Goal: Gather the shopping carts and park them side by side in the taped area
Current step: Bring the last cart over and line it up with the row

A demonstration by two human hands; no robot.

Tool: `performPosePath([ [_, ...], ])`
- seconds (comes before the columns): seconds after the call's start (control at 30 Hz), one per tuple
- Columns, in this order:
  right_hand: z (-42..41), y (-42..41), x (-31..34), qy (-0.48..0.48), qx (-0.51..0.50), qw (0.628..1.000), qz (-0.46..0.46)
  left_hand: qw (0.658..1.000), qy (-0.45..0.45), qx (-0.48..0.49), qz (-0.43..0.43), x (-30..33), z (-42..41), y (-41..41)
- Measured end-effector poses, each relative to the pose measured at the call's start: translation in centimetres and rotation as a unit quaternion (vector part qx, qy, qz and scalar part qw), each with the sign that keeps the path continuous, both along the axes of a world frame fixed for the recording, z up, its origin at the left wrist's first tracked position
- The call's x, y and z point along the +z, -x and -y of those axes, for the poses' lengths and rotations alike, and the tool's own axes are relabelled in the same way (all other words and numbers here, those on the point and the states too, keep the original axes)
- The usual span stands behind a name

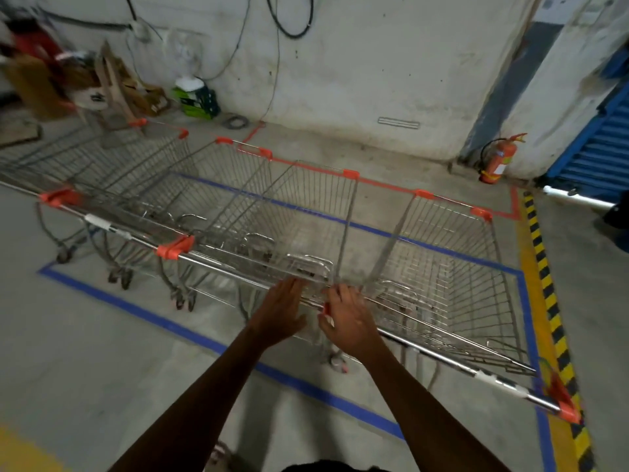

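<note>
From the left, I see steel wire shopping carts parked abreast inside the blue taped area on the floor. My left hand rests flat, fingers straight, on a handle bar. My right hand curls at the rightmost cart by the handle's end. I judge them stiff, heavy, free-rolling; the handle bar is the best hold.

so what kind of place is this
Probably a basement or parking-level storage area: bare concrete floor with blue tape lines, shopping carts, and a fire extinguisher against a rough wall.
</note>
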State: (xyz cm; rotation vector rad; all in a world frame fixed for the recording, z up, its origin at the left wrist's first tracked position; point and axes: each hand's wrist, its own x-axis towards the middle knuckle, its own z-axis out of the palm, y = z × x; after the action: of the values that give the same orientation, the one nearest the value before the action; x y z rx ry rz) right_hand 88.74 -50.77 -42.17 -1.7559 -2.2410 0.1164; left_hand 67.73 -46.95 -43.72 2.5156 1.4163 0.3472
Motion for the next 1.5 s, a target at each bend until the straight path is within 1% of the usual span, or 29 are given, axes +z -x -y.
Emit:
performPosePath([
  [0.07, -1.9, 3.8, -0.2, 0.020, -0.005, 0.999, 0.030, 0.999, 0.003, 0.020, -0.035, 0.3, -1.8, 3.5],
  [0.17, -3.9, 9.1, -1.4, 0.036, -0.005, 0.999, 0.025, 0.996, 0.020, 0.046, -0.073, 1.2, -4.2, 8.5],
  [0.2, -4.2, 10.6, -1.9, 0.038, -0.017, 0.999, 0.021, 0.995, 0.020, 0.054, -0.077, 1.3, -5.0, 10.2],
  [0.3, -4.8, 13.4, -3.0, 0.036, -0.101, 0.994, 0.019, 0.993, 0.029, 0.071, -0.084, 1.2, -7.3, 15.0],
  [0.33, -4.8, 13.8, -3.2, 0.031, -0.122, 0.992, 0.022, 0.993, 0.036, 0.064, -0.087, 0.8, -8.2, 16.4],
  [0.43, -4.8, 14.6, -2.9, 0.034, -0.145, 0.989, 0.024, 0.993, 0.075, 0.005, -0.089, -0.2, -10.2, 19.1],
  [0.53, -4.6, 15.0, -2.3, 0.045, -0.166, 0.985, 0.033, 0.993, 0.084, -0.024, -0.082, 0.1, -10.6, 19.1],
  [0.63, -4.0, 15.3, -2.3, 0.058, -0.176, 0.982, 0.042, 0.992, 0.089, -0.024, -0.089, -0.3, -10.3, 19.0],
  [0.7, -3.5, 15.5, -2.2, 0.050, -0.179, 0.982, 0.042, 0.991, 0.089, -0.023, -0.095, -0.9, -10.3, 19.3],
  [0.77, -3.1, 15.8, -2.2, 0.044, -0.177, 0.982, 0.041, 0.992, 0.094, -0.023, -0.084, -1.5, -10.3, 19.5],
  [0.97, -2.3, 15.9, -2.2, 0.032, -0.189, 0.980, 0.054, 0.999, 0.024, -0.028, -0.026, -1.4, -9.6, 19.3],
  [1.1, -2.6, 15.6, -1.3, 0.058, -0.210, 0.975, 0.038, 0.999, 0.021, -0.038, -0.032, -0.8, -9.1, 18.6],
  [1.17, -3.4, 15.7, -1.0, 0.067, -0.216, 0.973, 0.041, 0.998, 0.030, -0.041, -0.021, -0.4, -9.3, 18.4],
  [1.3, -6.0, 16.9, -0.6, 0.063, -0.183, 0.980, 0.041, 0.997, 0.050, -0.045, -0.027, 0.8, -10.4, 18.6],
  [1.5, -10.4, 20.1, -0.2, 0.042, -0.114, 0.992, 0.036, 0.996, 0.049, -0.068, -0.024, 2.6, -12.6, 19.5],
])
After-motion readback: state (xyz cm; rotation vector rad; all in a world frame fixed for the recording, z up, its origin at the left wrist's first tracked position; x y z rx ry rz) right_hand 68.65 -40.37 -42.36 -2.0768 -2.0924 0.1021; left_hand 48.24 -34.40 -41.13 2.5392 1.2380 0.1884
